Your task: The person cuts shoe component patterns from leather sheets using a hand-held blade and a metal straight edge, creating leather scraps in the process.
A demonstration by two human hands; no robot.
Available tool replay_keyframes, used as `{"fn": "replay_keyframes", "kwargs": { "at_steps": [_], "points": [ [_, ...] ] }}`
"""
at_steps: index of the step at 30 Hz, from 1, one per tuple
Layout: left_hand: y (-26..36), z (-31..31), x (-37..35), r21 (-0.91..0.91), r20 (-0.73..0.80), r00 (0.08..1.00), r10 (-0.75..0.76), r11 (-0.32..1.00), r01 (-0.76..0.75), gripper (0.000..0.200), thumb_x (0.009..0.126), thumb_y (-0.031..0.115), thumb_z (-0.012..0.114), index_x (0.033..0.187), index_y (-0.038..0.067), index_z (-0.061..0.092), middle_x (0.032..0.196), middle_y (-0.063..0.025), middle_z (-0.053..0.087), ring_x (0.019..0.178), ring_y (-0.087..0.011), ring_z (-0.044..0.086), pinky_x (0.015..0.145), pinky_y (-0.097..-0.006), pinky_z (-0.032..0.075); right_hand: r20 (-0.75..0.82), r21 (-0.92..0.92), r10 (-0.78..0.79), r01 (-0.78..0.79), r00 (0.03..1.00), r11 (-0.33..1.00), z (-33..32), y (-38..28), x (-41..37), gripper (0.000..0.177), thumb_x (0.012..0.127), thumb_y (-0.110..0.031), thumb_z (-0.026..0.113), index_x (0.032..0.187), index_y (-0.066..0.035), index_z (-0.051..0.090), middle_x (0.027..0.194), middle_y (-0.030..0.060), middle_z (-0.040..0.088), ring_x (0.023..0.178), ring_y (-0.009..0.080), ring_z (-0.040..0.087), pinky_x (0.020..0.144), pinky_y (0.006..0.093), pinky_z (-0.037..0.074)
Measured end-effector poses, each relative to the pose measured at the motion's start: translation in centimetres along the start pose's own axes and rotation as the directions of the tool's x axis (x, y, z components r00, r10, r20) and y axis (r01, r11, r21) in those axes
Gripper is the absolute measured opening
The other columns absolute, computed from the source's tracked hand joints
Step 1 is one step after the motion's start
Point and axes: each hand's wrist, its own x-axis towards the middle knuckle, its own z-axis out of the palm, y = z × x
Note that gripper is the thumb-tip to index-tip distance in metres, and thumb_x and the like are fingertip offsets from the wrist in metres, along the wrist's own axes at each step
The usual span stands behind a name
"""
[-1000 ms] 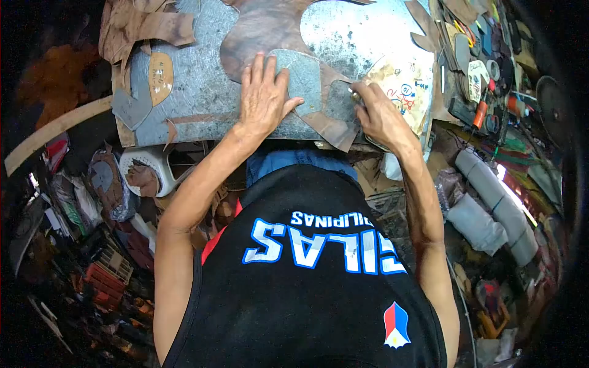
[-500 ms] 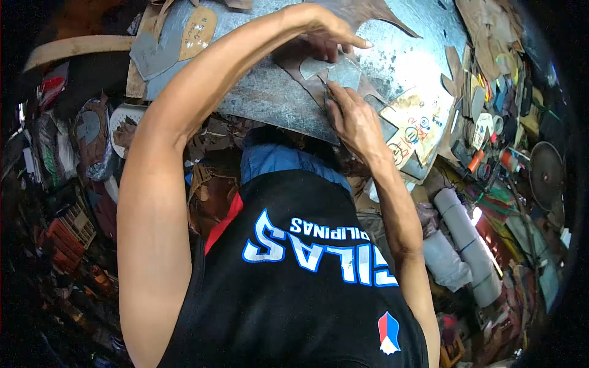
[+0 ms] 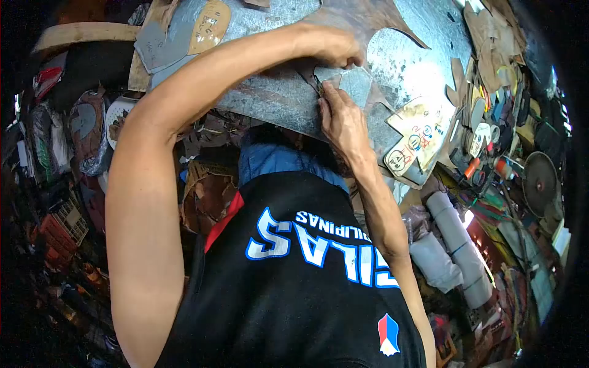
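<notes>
A grey pattern piece [image 3: 356, 88] lies on brown leather [image 3: 339, 19] on the metal-topped table [image 3: 270, 101]. My left hand [image 3: 334, 48] reaches across from the left, bent at the wrist. Its fingers are curled down at the far edge of the pattern piece, and most of them are hidden behind the hand. My right hand [image 3: 345, 119] is closed at the near left edge of the piece. A thin, dark, knife-like blade [image 3: 319, 88] shows at its fingertips; the rest of it is covered by the hand.
Marked pale patterns [image 3: 423, 132] lie right of my right hand. A tan pattern [image 3: 210, 24] and a grey one [image 3: 153, 52] lie at the far left. Leather scraps [image 3: 491, 40] and tools crowd the right side. A white roll [image 3: 460, 245] stands lower right.
My left hand's fingers have gone from stretched out to curled down at the pattern piece. My right hand has shifted slightly left along its edge. The whole view has tilted a little.
</notes>
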Motion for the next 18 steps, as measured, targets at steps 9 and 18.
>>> {"fn": "replay_keyframes", "kwargs": {
  "at_steps": [9, 18],
  "points": [
    [-0.9, 1.6, -3.7, 0.404, -0.161, 0.943, 0.292, 0.891, -0.207, 0.023, 0.080, 0.022, 0.065, 0.100, 0.009, 0.066, 0.124, -0.0048, 0.059, 0.129, -0.0303, 0.044, 0.111, -0.0533, 0.029, 0.006, -0.061, 0.013, -0.013, 1.000, 0.998, 0.2, -0.4, 0.1, 0.033, 0.092, -0.012, 0.053, 0.122, -0.002, 0.056, 0.103, 0.0249, 0.062, 0.079, 0.0452, 0.064, 0.069, 0.0509, 0.053],
    [-0.8, 1.6, -4.0, 0.365, -0.014, 0.997, 0.081, 0.929, -0.070, 0.046, 0.077, 0.020, 0.071, 0.122, 0.017, 0.059, 0.147, 0.0015, 0.044, 0.143, -0.0297, 0.027, 0.118, -0.0541, 0.020, 0.039, -0.171, 0.106, -0.097, 0.994, 0.980, 0.2, -1.0, 0.4, 0.032, 0.092, -0.016, 0.055, 0.123, -0.008, 0.058, 0.100, 0.0220, 0.062, 0.083, 0.0437, 0.063, 0.070, 0.0500, 0.051]
  ]
}}
